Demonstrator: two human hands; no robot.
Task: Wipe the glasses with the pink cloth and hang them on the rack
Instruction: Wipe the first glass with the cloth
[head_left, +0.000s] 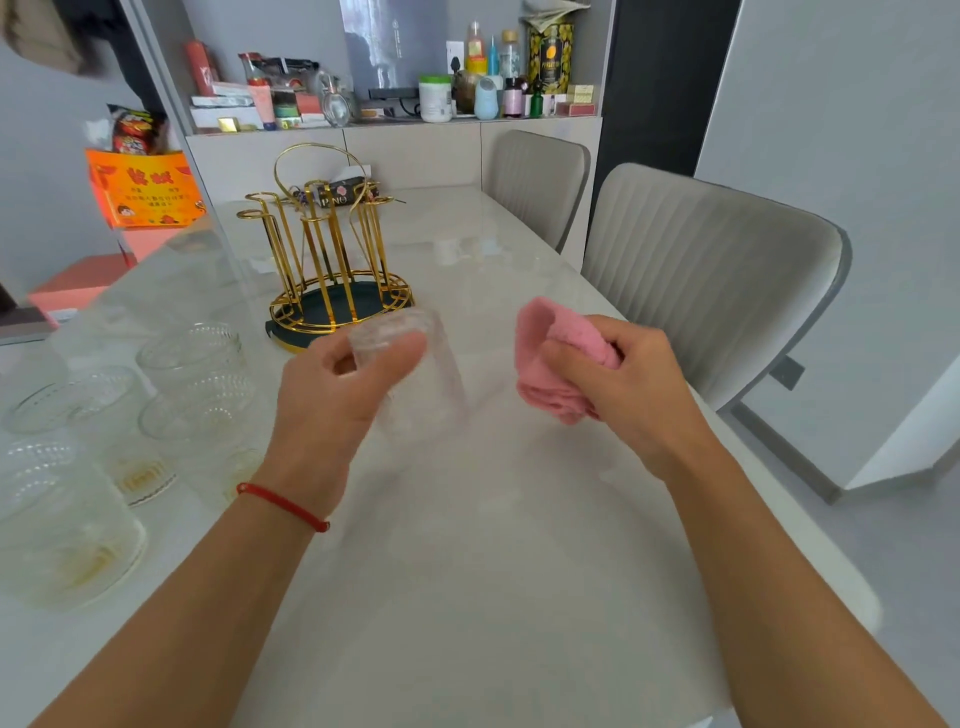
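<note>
Glossy marble surface (493, 519) below: left hand (332, 395) curls round a clear glass (415, 374) (tilted, airborne), right hand (623, 379) bunches the pink cloth (545, 353); a slip could shatter it.

The glass (410, 364) in the left hand (332, 389) is smeared by motion blur; its rim and base cannot be made out, and the fingers (395, 348) cover its near side. The cloth (556, 358) is partly buried in the right hand (623, 379). At nine o'clock, the glasses (192, 364) on the worktop (493, 571) blur together, and the frame edge cuts the nearest. Shelf labels (550, 52) at twelve are too small to read.
</note>
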